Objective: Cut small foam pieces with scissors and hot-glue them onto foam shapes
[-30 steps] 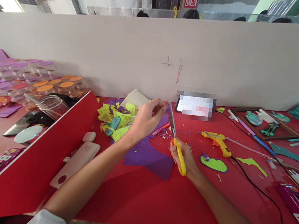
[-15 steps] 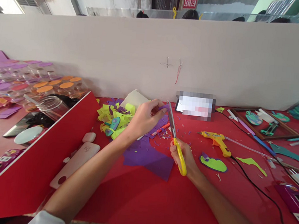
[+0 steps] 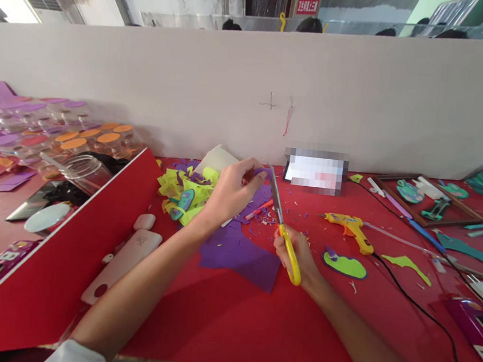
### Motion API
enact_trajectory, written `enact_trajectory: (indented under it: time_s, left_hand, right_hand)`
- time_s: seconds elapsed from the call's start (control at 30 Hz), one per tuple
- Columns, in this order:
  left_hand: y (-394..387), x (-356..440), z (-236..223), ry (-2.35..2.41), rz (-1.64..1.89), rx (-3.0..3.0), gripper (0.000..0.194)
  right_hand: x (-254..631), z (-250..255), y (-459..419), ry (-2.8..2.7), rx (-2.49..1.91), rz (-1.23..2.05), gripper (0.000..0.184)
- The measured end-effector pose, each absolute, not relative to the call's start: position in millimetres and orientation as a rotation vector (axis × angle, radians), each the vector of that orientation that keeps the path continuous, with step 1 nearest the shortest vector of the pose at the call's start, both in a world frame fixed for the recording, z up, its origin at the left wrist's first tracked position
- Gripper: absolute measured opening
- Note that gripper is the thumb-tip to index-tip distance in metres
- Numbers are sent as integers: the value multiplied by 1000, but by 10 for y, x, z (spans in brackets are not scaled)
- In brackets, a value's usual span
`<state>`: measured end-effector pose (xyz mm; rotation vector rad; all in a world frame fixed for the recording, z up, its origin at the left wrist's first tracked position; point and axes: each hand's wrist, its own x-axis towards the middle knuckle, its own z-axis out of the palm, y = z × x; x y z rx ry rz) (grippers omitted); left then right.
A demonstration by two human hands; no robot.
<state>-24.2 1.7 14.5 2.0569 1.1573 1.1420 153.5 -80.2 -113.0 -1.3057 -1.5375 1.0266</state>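
My left hand (image 3: pixel 234 190) is raised over the red table (image 3: pixel 226 323), fingers pinched on a small purple paper piece (image 3: pixel 263 173). My right hand (image 3: pixel 296 255) grips the yellow-handled scissors (image 3: pixel 282 225), whose blades point up and away and meet the purple piece at their tips. Under both hands lies a purple paper sheet (image 3: pixel 242 256) among purple scraps. A heap of yellow-green and purple cut-offs (image 3: pixel 184 192) sits just left of my left hand.
A yellow glue gun (image 3: pixel 349 227) with a black cord lies right of the scissors, near a green oval cut-out (image 3: pixel 345 265). A wooden frame (image 3: pixel 429 198) with tools sits far right. A red divider (image 3: pixel 56 254), a white case (image 3: pixel 123 261) and jars (image 3: pixel 77 140) stand left.
My left hand has turned the purple piece slightly at the scissor tips. The right hand and scissors have barely shifted.
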Motion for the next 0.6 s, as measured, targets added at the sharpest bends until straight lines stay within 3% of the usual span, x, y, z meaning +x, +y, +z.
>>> enact_trajectory:
  time_s: [0.6]
  left_hand:
    - [14, -252, 153, 1166, 1195, 2048, 15]
  right_hand:
    - [1518, -1124, -822, -1518, -1282, 1082, 56]
